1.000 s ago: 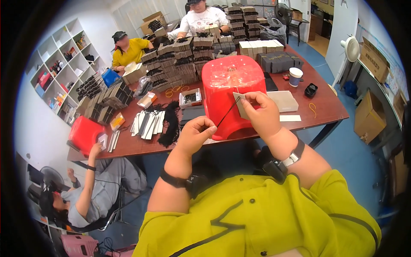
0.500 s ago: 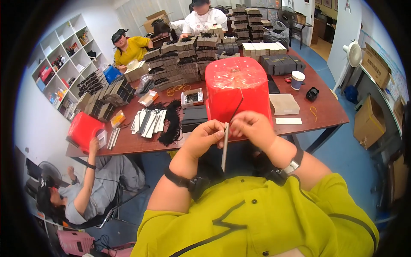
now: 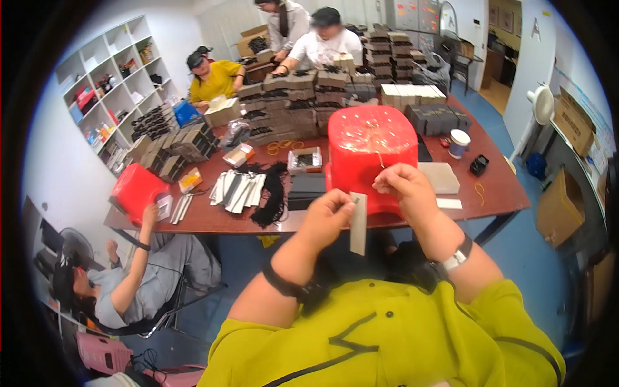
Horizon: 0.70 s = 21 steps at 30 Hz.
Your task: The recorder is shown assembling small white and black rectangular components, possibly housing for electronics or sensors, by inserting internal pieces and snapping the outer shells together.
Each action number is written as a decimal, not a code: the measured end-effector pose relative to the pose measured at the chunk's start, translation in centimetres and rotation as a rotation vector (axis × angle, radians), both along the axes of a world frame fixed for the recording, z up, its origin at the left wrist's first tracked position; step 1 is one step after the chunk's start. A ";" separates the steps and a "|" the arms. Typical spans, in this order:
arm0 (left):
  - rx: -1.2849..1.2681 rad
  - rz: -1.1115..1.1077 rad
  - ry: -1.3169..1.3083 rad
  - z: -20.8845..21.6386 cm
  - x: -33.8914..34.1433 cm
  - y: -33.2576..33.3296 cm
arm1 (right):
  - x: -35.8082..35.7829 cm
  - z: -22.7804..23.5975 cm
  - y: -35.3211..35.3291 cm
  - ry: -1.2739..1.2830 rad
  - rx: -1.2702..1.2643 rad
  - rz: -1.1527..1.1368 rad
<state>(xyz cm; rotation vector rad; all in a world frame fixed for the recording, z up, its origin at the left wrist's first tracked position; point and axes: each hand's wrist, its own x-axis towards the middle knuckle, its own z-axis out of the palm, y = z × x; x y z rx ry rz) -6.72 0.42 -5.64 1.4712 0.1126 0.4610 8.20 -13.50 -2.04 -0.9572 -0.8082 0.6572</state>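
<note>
My left hand [image 3: 329,218] pinches a narrow beige card strip [image 3: 358,233] near its upper end; the strip hangs upright before the table edge. My right hand [image 3: 409,192] is just right of it, thumb and fingertips pressed together. Whatever is between those fingertips is too small to make out. Behind both hands stands a red plastic stool or tub [image 3: 373,132], bottom up, with shiny clear film on top and a short thin piece sticking out at its near side. To the left lie white strips [image 3: 237,191] and a bundle of black cords [image 3: 271,203].
Stacks of grey-brown strips [image 3: 284,97] fill the table's far side, with people behind them. A paper cup [image 3: 458,143] and a beige block [image 3: 440,178] stand right. At left a seated person's hand touches another red tub [image 3: 137,192]. A small open box [image 3: 304,160] holds dark pieces.
The strip has turned from edge-on to showing its broad face. My right hand has moved away from it, and the dark cord stretched above the strip no longer shows. The view has shifted.
</note>
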 end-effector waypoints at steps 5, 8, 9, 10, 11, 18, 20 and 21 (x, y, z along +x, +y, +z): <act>0.698 0.226 -0.136 2.0 -0.7 -2.0 | -1.0 0.0 -0.9 0.367 0.319 0.493; 0.731 0.160 -0.132 2.1 -1.1 -2.3 | -2.0 -0.5 -2.2 0.311 0.358 0.503; 0.734 0.173 -0.131 1.9 -0.9 -2.4 | -2.2 -0.6 -2.8 0.146 0.165 0.399; 0.818 0.216 -0.203 1.7 -0.8 -2.5 | -2.5 -0.8 -3.2 -0.020 -0.024 0.290; 0.903 0.258 -0.274 1.6 -0.9 -2.6 | -2.7 -1.1 -3.3 -0.144 -0.121 0.216; 1.010 0.207 -0.085 1.8 -1.6 -3.7 | -3.1 -2.8 -2.7 -0.345 -0.368 0.190; 0.985 0.190 -0.107 1.6 -1.7 -3.7 | -2.9 -2.3 -2.8 -0.340 -0.375 0.205; 0.954 0.165 -0.133 1.5 -1.7 -3.7 | -3.0 -1.8 -2.9 -0.325 -0.377 0.225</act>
